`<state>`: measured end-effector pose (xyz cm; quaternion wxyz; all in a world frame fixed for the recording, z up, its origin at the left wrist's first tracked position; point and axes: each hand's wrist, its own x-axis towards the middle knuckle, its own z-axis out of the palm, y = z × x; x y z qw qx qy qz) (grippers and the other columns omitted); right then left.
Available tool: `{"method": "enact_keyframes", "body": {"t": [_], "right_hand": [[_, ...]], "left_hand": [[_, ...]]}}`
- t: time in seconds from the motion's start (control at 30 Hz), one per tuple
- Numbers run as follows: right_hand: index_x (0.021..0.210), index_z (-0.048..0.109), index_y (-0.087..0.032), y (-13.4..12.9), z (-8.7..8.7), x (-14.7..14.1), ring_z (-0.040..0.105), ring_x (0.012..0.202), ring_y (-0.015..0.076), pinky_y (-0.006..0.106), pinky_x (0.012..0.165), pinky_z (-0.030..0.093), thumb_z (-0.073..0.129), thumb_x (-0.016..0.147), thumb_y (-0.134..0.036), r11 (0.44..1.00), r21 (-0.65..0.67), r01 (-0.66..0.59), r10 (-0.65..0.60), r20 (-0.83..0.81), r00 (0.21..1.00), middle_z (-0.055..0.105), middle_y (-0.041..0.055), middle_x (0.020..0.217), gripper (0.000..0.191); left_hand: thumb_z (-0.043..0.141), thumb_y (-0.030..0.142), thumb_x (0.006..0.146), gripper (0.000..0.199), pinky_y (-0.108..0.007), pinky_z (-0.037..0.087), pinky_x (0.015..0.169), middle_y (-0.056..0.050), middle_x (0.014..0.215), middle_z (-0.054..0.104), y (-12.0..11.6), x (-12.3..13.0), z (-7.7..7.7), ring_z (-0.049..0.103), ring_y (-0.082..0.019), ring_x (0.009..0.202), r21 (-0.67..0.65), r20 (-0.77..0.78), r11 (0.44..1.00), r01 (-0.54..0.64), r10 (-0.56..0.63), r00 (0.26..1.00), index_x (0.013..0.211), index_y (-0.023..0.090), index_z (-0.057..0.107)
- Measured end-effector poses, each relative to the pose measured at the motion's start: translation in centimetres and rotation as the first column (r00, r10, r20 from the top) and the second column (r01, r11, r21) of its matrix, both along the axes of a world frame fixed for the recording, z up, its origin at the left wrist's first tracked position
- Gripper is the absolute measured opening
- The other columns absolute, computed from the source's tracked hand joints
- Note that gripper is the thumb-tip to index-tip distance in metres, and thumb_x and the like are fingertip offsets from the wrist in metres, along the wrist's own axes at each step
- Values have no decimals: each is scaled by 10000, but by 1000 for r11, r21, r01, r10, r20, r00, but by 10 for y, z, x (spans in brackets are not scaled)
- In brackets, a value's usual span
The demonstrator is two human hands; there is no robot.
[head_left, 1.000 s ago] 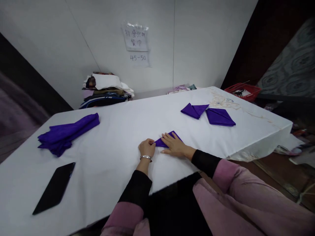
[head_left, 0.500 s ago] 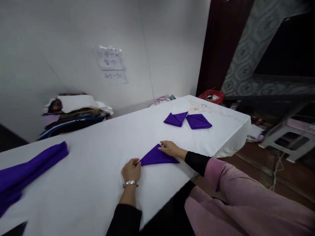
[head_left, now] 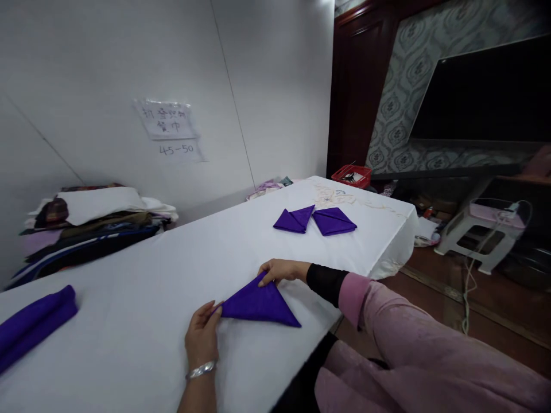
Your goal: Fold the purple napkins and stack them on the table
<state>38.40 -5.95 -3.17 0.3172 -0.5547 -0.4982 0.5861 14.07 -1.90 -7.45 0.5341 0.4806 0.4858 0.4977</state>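
A purple cloth napkin (head_left: 261, 303), folded into a triangle, lies between my hands on the white-covered table (head_left: 142, 332). My left hand (head_left: 204, 332), with a silver bracelet at the wrist, pinches the napkin's left corner between thumb and fingers. At the top corner, my right hand (head_left: 278, 272) grips the cloth with its thumb on the near side. The napkin's right point hangs toward the table's near edge, held by neither hand. Farther back lie two folded purple napkins, a left one (head_left: 295, 220) and a right one (head_left: 334, 222), close together.
More purple cloth (head_left: 37, 324) lies at the table's left. A pile of folded clothes (head_left: 94, 226) stands against the wall. At the far end is a red basket (head_left: 352, 176). A white stool (head_left: 484, 229) with a cable stands on the right.
The triangular napkin has turned, its right point now swung nearer to me, with both hands still on it. The camera view has shifted to the right.
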Motion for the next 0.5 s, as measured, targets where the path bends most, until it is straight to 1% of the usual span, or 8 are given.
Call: {"method": "enact_keyframes", "body": {"t": [0.07,0.13,0.23,0.3,0.33,0.4,0.43,0.5], "right_hand": [[802,616,-159,-1,5,4,583,645,102,215,608,468,752,591,-214,997,12,-78,79,-31,996,613,-39,701,256],[846,626,-162,-1,15,4,584,694,101,199,640,451,790,551,-230,985,65,-158,156,31,987,627,-34,754,345],[1057,601,-184,3,33,-5,591,744,113,200,671,439,823,521,-277,950,86,-301,287,144,947,639,-25,832,588],[1110,581,-182,5,44,-14,589,737,111,201,676,433,803,567,-315,918,104,-383,367,148,918,635,-25,828,602],[1090,592,-175,6,48,-18,584,729,104,196,674,427,783,601,-331,907,137,-399,383,129,915,632,-27,815,549],[1013,616,-162,5,53,-23,569,694,89,188,649,419,744,654,-355,903,205,-378,373,64,926,622,-33,782,428],[970,622,-156,4,54,-24,560,666,84,187,627,417,735,662,-362,912,217,-348,349,32,936,617,-35,757,387],[892,620,-150,-2,54,-20,541,597,79,191,576,414,725,665,-372,945,184,-270,277,-13,961,604,-41,703,335]], "left_hand": [[733,321,496,414,-287,503,659,17,750,597,-3,2,8,594,-141,699,-58,147,998,40,-31,989,873,197,613],[743,309,510,433,-262,503,617,28,740,576,-7,6,19,579,-122,674,-76,236,992,105,-84,968,908,205,608],[754,303,535,477,-236,500,584,26,754,575,-14,13,41,564,-110,664,-23,232,980,197,-187,955,977,211,600],[756,303,556,500,-225,499,581,24,765,573,-17,18,55,558,-105,665,39,170,963,265,-268,948,1020,211,595],[756,303,566,506,-223,500,587,22,769,573,-18,22,61,559,-105,672,71,132,953,296,-303,944,1036,209,593],[752,308,582,510,-226,506,602,21,770,573,-18,29,71,566,-110,688,122,64,936,331,-340,938,1054,206,587],[750,315,585,512,-233,512,604,22,767,572,-18,33,75,571,-114,688,137,37,932,335,-343,939,1056,203,585],[746,338,583,526,-253,522,589,19,774,578,-17,44,78,583,-122,675,142,0,933,331,-334,943,1060,196,575]]}}
